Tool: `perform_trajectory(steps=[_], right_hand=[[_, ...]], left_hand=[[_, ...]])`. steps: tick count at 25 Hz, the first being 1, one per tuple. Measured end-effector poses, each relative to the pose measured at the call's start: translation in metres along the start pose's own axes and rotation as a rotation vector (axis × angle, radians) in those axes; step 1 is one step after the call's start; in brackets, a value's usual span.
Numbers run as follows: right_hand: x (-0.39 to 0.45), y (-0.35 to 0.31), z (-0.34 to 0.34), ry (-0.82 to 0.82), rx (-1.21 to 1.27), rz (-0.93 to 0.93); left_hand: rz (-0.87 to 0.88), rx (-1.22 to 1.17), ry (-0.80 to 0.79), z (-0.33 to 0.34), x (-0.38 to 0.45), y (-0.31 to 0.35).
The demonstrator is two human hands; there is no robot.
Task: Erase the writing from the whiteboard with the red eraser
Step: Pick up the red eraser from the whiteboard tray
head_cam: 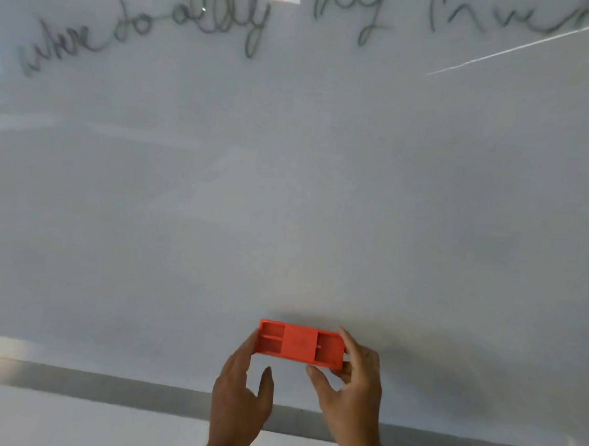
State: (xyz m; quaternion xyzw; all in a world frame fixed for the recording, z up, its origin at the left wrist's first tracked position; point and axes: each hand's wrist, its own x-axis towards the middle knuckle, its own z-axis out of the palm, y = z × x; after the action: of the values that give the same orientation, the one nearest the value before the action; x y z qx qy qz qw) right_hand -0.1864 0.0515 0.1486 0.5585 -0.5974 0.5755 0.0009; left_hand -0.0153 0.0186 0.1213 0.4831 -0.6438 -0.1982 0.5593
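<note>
Head view: red eraser [298, 343] low on the whiteboard [288, 188], ribbed back facing camera, held between both hands. Right hand [352, 393] pinches its right end, thumb below, fingers above. Left hand [239, 400] touches the left end with straight fingers, thumb spread clear. Writing [143, 27] runs far above, well apart.

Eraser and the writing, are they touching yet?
Apart. The head view shows the eraser low on the board and the writing along the top, with bare board between them.
</note>
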Motion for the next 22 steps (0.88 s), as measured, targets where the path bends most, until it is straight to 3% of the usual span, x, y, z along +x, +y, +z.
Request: perform_trajectory(steps=[3,8,15,22], right_hand=[[0.025,-0.028,-0.011,0.061,0.003,-0.111],[0.057,-0.088,-0.019,0.014,-0.054,-0.339],[0.11,-0.151,-0.019,0.05,-0.298,-0.605],[0.171,-0.187,0.009,0.112,-0.432,-0.888]], left_hand=[[0.101,-0.082,0.04,-0.016,0.028,0.03],[0.215,-0.17,0.055,-0.045,0.069,0.065],[0.474,-0.104,0.122,-0.08,0.128,0.091],[0.53,-0.074,0.294,-0.107,0.178,0.108]])
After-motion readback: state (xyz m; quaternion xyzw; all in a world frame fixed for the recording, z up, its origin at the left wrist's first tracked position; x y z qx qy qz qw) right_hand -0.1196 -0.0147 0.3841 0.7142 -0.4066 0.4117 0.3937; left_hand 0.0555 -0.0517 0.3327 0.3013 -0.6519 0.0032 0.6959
